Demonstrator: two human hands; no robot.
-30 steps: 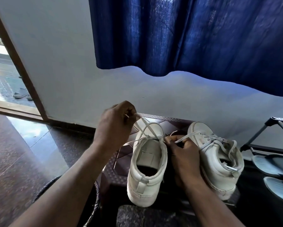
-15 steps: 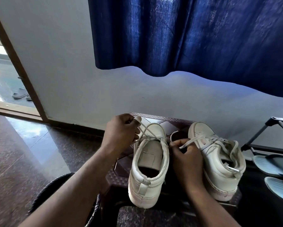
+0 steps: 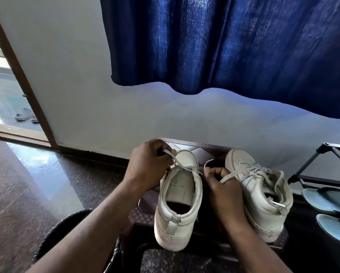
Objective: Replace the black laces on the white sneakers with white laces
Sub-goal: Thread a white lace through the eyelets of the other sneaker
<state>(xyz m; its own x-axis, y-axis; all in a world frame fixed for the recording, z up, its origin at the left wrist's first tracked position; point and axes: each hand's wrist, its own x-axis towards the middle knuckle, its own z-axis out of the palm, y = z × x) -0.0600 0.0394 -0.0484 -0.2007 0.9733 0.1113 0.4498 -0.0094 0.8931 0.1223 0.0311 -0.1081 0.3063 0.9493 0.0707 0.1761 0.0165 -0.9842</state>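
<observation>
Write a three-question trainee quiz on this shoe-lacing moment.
1. Which sneaker is being laced?
A) the sneaker between the hands
B) the one to the right of both hands
C) neither

2. True or false: the sneaker to the right of both hands carries black laces.

3. Fill in: the left hand and the right hand each grip part of a white ____.

Key
1. A.
2. False: the other sneaker is already threaded with white laces.
3. lace.
</observation>
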